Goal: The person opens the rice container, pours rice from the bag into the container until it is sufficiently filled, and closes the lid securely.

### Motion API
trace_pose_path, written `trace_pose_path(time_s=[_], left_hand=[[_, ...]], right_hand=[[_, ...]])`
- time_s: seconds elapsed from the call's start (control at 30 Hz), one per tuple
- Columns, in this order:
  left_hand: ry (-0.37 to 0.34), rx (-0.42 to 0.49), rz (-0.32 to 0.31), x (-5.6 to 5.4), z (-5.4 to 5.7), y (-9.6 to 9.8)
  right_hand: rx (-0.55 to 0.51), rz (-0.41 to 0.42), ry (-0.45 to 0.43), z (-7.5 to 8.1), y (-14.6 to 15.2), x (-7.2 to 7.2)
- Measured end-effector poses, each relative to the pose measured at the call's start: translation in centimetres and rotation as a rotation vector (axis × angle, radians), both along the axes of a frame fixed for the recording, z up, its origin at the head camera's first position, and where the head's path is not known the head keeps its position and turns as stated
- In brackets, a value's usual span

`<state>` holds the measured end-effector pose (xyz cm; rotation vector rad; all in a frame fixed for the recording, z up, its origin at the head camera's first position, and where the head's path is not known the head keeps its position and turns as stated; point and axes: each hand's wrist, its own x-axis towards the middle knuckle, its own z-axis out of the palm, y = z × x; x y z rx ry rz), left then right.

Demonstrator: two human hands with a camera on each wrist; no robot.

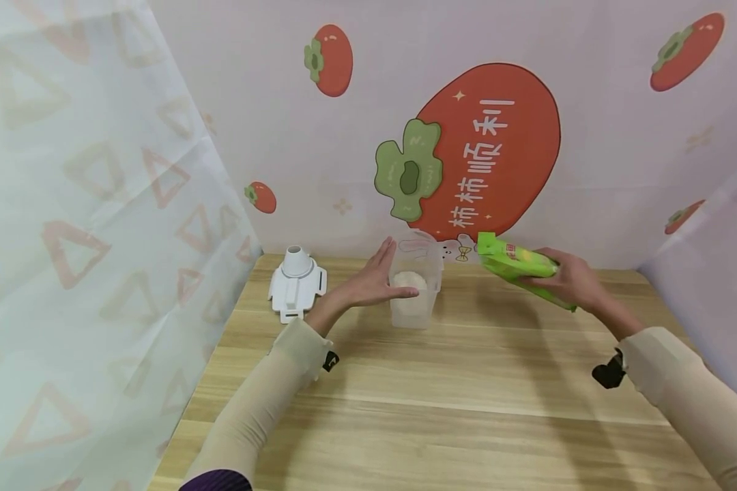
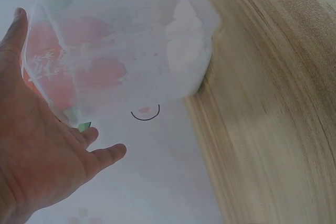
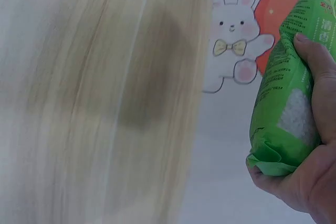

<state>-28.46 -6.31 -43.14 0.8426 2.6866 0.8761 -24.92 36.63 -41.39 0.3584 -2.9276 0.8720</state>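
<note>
My right hand (image 1: 571, 278) grips a green plastic bag (image 3: 283, 108) in the air above the right side of the table. White grains show through the bag's window, and its top end tilts up to the left. A tall translucent plastic container (image 1: 426, 300) stands upright at the back of the table with white grains (image 1: 409, 281) in its lower part. Beside its left side is my left hand (image 1: 371, 281), fingers straight and spread, thumb across the container's front in the head view. The left wrist view shows the palm and fingers (image 2: 107, 156) near the container's rim.
A white plastic lid-like part (image 1: 295, 283) with a round spout lies at the table's back left. The wooden table (image 1: 442, 409) meets a printed wall sheet (image 1: 602, 170) at the back; another sheet (image 1: 98, 239) hangs along the left.
</note>
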Motion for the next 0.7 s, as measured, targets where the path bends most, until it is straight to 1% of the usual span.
trace_pose_path(time_s=[0.27,0.5,0.7], left_hand=[[-0.009,0.012,0.002,0.1,0.0,0.0],[-0.005,0.026,0.004,0.3,0.2,0.0],[-0.007,0.023,0.003,0.3,0.1,0.0]], right_hand=[[0.004,0.037,0.03,1.9,-2.6,-0.2],[0.005,0.084,0.085,2.8,-4.1,-0.5],[0.017,0.119,0.105,3.6,-5.0,-0.8]])
